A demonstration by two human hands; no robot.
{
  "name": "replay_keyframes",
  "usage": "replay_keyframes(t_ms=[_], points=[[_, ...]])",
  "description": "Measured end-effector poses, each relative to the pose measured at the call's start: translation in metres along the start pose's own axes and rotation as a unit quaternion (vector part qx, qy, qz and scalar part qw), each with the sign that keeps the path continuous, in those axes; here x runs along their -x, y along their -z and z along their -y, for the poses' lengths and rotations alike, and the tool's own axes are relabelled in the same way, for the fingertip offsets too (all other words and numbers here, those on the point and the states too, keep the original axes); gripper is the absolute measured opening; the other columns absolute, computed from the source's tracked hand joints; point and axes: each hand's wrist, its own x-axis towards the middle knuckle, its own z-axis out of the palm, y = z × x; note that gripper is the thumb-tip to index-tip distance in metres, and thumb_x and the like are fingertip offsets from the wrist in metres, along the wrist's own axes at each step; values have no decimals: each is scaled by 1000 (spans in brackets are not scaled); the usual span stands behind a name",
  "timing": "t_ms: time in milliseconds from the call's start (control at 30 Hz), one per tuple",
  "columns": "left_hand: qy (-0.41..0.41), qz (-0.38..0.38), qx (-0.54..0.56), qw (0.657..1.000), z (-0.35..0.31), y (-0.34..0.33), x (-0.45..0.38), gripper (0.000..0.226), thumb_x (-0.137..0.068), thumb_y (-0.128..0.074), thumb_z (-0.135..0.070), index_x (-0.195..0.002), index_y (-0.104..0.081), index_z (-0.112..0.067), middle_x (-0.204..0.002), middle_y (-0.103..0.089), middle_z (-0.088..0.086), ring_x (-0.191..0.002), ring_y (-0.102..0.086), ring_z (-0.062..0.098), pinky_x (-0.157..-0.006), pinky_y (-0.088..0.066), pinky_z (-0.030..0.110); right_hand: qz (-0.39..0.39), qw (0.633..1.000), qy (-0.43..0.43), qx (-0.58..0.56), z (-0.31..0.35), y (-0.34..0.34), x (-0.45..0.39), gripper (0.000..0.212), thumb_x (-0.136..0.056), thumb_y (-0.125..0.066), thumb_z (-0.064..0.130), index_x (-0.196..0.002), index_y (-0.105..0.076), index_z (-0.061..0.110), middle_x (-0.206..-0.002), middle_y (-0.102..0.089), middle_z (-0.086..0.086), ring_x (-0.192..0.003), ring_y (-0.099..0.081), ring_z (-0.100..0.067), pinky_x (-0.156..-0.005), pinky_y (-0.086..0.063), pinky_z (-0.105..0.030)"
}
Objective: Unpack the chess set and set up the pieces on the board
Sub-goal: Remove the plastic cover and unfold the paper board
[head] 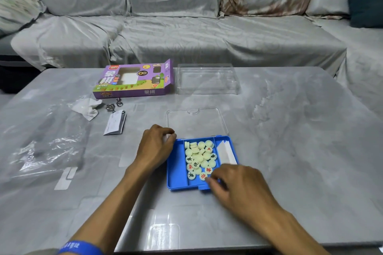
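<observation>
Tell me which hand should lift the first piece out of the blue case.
Right. The right hand already has its fingertips at the pieces in the blue case, near its front edge. The left hand is at the case's far left corner, seemingly steadying it.
</observation>
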Motion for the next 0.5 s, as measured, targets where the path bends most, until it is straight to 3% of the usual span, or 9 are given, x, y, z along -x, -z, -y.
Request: replay_keyframes(t_ms=[100,167,300,367,433,500], points=[[13,63,-49,997,-2,6,3,32,-93,-53,-37,-120,-63,-22,-120,-54,8,-118,-47,28,-85,-40,32,-12,993,-120,4,-14,17,-10,39,-93,-47,55,-120,-50,27,-113,-56,7,-97,-58,-17,-70,-46,-31],[22,81,-58,995,-7,17,8,45,-90,-58,-39,-133,-53,-30,-132,-49,3,-122,-45,23,-91,-41,33,69,979,-188,37,-24,19,-17,51,-92,-47,58,-129,-36,26,-126,-49,3,-110,-52,-21,-78,-46,-35],[7,81,13,997,-20,49,34,27,-88,-59,-44,-115,-61,-38,-113,-60,-14,-94,-59,3,-78,-51,31,123,972,-196,-48,-17,14,-29,37,-92,-53,30,-126,-37,25,-118,-62,2,-97,-60,-19,-64,-44,-28],[-8,69,22,997,-25,57,49,17,-89,-60,-39,-105,-66,-37,-100,-66,-18,-84,-62,-3,-77,-55,33,88,980,-172,-38,-11,14,-32,35,-92,-50,19,-124,-38,27,-107,-65,2,-85,-59,-17,-59,-42,-28],[-4,75,73,995,-28,56,58,17,-87,-64,-38,-105,-66,-37,-96,-67,-17,-83,-63,-4,-77,-56,33,13,989,-133,-61,-5,21,-32,29,-93,-52,20,-120,-44,29,-96,-64,7,-77,-54,-14,-62,-38,-29],[-9,112,155,982,-34,51,62,41,-83,-71,-39,-121,-57,-40,-110,-62,-20,-95,-59,-9,-77,-54,19,-9,951,-127,-281,-3,29,-32,21,-93,-60,17,-112,-55,24,-86,-67,10,-67,-57,-9,-63,-42,-25]])
